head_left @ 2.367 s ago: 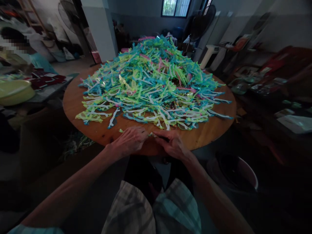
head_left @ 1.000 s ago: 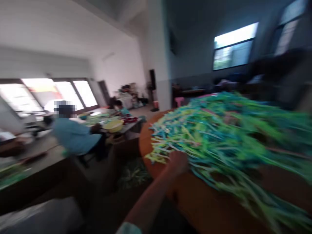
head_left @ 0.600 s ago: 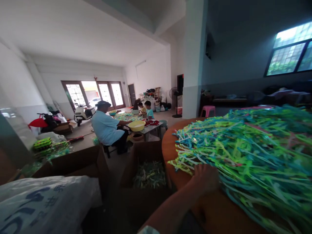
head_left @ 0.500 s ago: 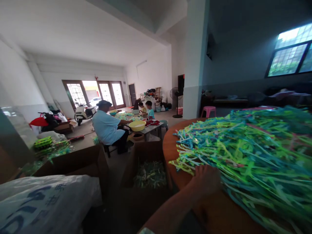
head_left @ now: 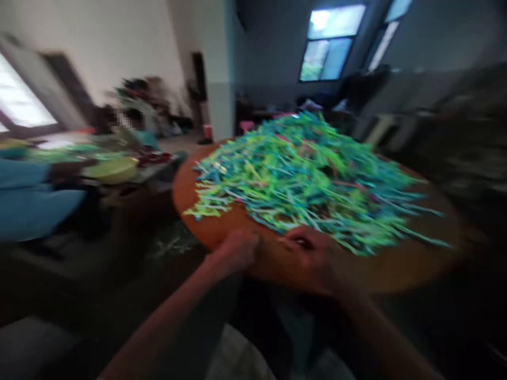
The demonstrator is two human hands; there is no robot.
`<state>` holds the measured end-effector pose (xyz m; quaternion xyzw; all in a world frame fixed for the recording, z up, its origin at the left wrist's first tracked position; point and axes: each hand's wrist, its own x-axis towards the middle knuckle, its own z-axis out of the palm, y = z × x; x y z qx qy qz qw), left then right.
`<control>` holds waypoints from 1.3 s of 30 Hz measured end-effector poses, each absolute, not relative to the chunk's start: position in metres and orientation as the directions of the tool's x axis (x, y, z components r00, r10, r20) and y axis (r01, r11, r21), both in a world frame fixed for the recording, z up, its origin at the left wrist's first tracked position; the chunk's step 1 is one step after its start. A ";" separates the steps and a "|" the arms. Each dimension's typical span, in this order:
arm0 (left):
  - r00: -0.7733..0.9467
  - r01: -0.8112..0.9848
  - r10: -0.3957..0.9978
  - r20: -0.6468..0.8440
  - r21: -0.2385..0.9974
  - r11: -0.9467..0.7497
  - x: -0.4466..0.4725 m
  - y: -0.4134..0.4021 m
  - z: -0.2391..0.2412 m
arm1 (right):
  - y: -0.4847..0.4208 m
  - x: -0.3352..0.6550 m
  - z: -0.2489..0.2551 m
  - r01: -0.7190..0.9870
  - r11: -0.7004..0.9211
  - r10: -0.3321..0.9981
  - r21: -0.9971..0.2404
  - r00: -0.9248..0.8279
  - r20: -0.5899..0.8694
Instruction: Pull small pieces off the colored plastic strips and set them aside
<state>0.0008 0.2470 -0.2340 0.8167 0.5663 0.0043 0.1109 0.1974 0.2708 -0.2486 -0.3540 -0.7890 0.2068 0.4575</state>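
A large heap of thin green, yellow and blue plastic strips (head_left: pixel 293 163), with some pink ones, covers much of a round brown wooden table (head_left: pixel 396 274). Over the near edge of the table is my left hand (head_left: pixel 236 249), its fingers curled closed. My right hand (head_left: pixel 311 247) is to the right of it, close to the heap's front fringe, fingers bent inward toward the thumb. Motion blurs both hands, and anything between their fingers cannot be made out. A small gap separates the two hands.
Left of the table, loose strips (head_left: pixel 172 245) lie in a dark box. A person in a light blue shirt (head_left: pixel 35 200) sits beside another table with a yellow basin (head_left: pixel 113 169). A pillar (head_left: pixel 219 68) stands behind, and a window (head_left: pixel 330 45) is in the back wall.
The view has swung right, bringing the whole heap and table toward the middle. My right hand has come into view beside the left, which is now off the heap's edge.
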 end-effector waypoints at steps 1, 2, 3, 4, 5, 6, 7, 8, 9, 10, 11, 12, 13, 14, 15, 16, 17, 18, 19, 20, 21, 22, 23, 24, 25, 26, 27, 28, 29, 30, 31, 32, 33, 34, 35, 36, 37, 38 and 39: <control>0.380 0.914 0.920 -0.100 0.191 -0.357 0.001 0.249 -0.240 | 0.262 0.209 -0.263 0.410 0.626 0.780 -0.664 -0.313 0.542; 0.400 0.908 0.914 -0.067 0.163 -0.385 0.002 0.251 -0.245 | 0.256 0.216 -0.276 0.444 0.597 0.802 -0.668 -0.302 0.516; 0.421 0.900 0.906 -0.039 0.139 -0.412 0.002 0.252 -0.249 | 0.253 0.219 -0.285 0.480 0.580 0.814 -0.658 -0.303 0.495; 0.443 0.892 0.897 -0.016 0.114 -0.438 0.003 0.252 -0.251 | 0.251 0.219 -0.292 0.527 0.569 0.821 -0.631 -0.319 0.474; 0.462 0.883 0.887 0.000 0.091 -0.460 0.005 0.251 -0.252 | 0.251 0.218 -0.295 0.582 0.564 0.824 -0.586 -0.353 0.442; 0.477 0.876 0.879 0.008 0.077 -0.476 0.006 0.249 -0.253 | 0.251 0.217 -0.295 0.637 0.564 0.824 -0.525 -0.395 0.407; 0.486 0.872 0.874 0.013 0.067 -0.485 0.008 0.248 -0.252 | 0.251 0.216 -0.293 0.685 0.568 0.821 -0.455 -0.436 0.369; 0.489 0.870 0.872 0.018 0.061 -0.489 0.009 0.248 -0.252 | 0.250 0.217 -0.290 0.725 0.573 0.818 -0.382 -0.474 0.327; 0.491 0.869 0.871 0.021 0.056 -0.492 0.010 0.248 -0.252 | 0.249 0.218 -0.287 0.753 0.577 0.815 -0.316 -0.504 0.286; 0.494 0.868 0.869 0.023 0.050 -0.494 0.011 0.249 -0.252 | 0.247 0.221 -0.284 0.769 0.583 0.810 -0.261 -0.527 0.257; 0.496 0.867 0.868 0.027 0.046 -0.497 0.012 0.249 -0.253 | 0.245 0.223 -0.282 0.776 0.591 0.804 -0.217 -0.546 0.237; 0.501 0.864 0.865 0.030 0.043 -0.502 0.013 0.250 -0.253 | 0.243 0.225 -0.282 0.778 0.601 0.796 -0.183 -0.562 0.224; 0.508 0.860 0.861 0.032 0.042 -0.509 0.014 0.251 -0.253 | 0.240 0.227 -0.282 0.777 0.609 0.790 -0.160 -0.574 0.216; 0.515 0.855 0.856 0.035 0.040 -0.516 0.014 0.251 -0.253 | 0.239 0.228 -0.283 0.775 0.614 0.786 -0.151 -0.582 0.210; 0.522 0.851 0.852 0.039 0.041 -0.523 0.015 0.251 -0.254 | 0.238 0.229 -0.285 0.772 0.614 0.786 -0.163 -0.582 0.208; 0.527 0.848 0.849 0.040 0.045 -0.529 0.015 0.250 -0.254 | 0.237 0.229 -0.287 0.766 0.611 0.790 -0.201 -0.575 0.214; 0.532 0.844 0.846 0.041 0.051 -0.533 0.016 0.249 -0.254 | 0.238 0.230 -0.288 0.746 0.608 0.793 -0.270 -0.563 0.230; 0.536 0.842 0.843 0.042 0.057 -0.537 0.016 0.248 -0.253 | 0.239 0.231 -0.289 0.707 0.606 0.795 -0.365 -0.548 0.259; 0.540 0.838 0.841 0.043 0.064 -0.542 0.016 0.247 -0.253 | 0.240 0.231 -0.290 0.645 0.601 0.797 -0.473 -0.527 0.294; 0.546 0.834 0.837 0.046 0.071 -0.547 0.016 0.245 -0.253 | 0.242 0.232 -0.290 0.566 0.591 0.801 -0.575 -0.500 0.330; 0.552 0.829 0.832 0.047 0.079 -0.554 0.017 0.244 -0.253 | 0.244 0.233 -0.289 0.484 0.573 0.807 -0.661 -0.473 0.354; 0.560 0.822 0.827 0.049 0.085 -0.562 0.017 0.243 -0.253 | 0.245 0.233 -0.289 0.413 0.546 0.818 -0.729 -0.451 0.357; 0.569 0.816 0.821 0.052 0.093 -0.571 0.017 0.242 -0.253 | 0.246 0.234 -0.288 0.361 0.510 0.833 -0.781 -0.432 0.345; 0.576 0.809 0.816 0.057 0.101 -0.579 0.018 0.242 -0.252 | 0.247 0.235 -0.287 0.326 0.473 0.848 -0.818 -0.420 0.323; 0.581 0.804 0.811 0.064 0.109 -0.584 0.018 0.241 -0.252 | 0.247 0.235 -0.287 0.305 0.443 0.859 -0.843 -0.415 0.301; 0.584 0.800 0.809 0.072 0.115 -0.588 0.019 0.241 -0.251 | 0.248 0.236 -0.287 0.293 0.423 0.864 -0.858 -0.414 0.285; 0.584 0.799 0.808 0.082 0.120 -0.590 0.020 0.241 -0.251 | 0.248 0.236 -0.288 0.285 0.416 0.867 -0.864 -0.413 0.281; 0.584 0.798 0.807 0.091 0.122 -0.591 0.020 0.241 -0.250 | 0.248 0.236 -0.289 0.281 0.417 0.866 -0.864 -0.410 0.285; 0.585 0.796 0.805 0.101 0.123 -0.593 0.020 0.241 -0.250 | 0.248 0.236 -0.289 0.280 0.422 0.866 -0.862 -0.407 0.291; 0.588 0.792 0.801 0.110 0.125 -0.598 0.021 0.241 -0.250 | 0.248 0.237 -0.290 0.280 0.426 0.865 -0.860 -0.406 0.296; 0.592 0.787 0.797 0.116 0.126 -0.603 0.021 0.241 -0.250 | 0.249 0.237 -0.291 0.281 0.428 0.865 -0.859 -0.403 0.299; 0.595 0.784 0.794 0.121 0.128 -0.607 0.021 0.241 -0.249 | 0.249 0.237 -0.291 0.281 0.430 0.865 -0.858 -0.401 0.302; 0.597 0.782 0.793 0.121 0.130 -0.609 0.021 0.241 -0.249 | 0.249 0.236 -0.291 0.280 0.433 0.864 -0.857 -0.401 0.306; 0.598 0.782 0.793 0.118 0.132 -0.610 0.020 0.241 -0.249 | 0.249 0.236 -0.291 0.279 0.437 0.863 -0.855 -0.400 0.310; 0.598 0.782 0.793 0.116 0.134 -0.609 0.020 0.241 -0.249 | 0.249 0.236 -0.291 0.277 0.440 0.862 -0.855 -0.399 0.314; 0.599 0.781 0.792 0.115 0.137 -0.610 0.020 0.241 -0.250 | 0.249 0.236 -0.290 0.276 0.441 0.861 -0.854 -0.400 0.315; 0.601 0.778 0.790 0.118 0.139 -0.613 0.020 0.241 -0.250 | 0.249 0.236 -0.290 0.275 0.440 0.860 -0.855 -0.401 0.314; 0.604 0.774 0.787 0.125 0.143 -0.616 0.020 0.242 -0.250 | 0.249 0.236 -0.290 0.274 0.439 0.860 -0.856 -0.404 0.311; 0.606 0.771 0.785 0.129 0.148 -0.620 0.019 0.242 -0.250 | 0.249 0.236 -0.290 0.275 0.436 0.860 -0.857 -0.408 0.307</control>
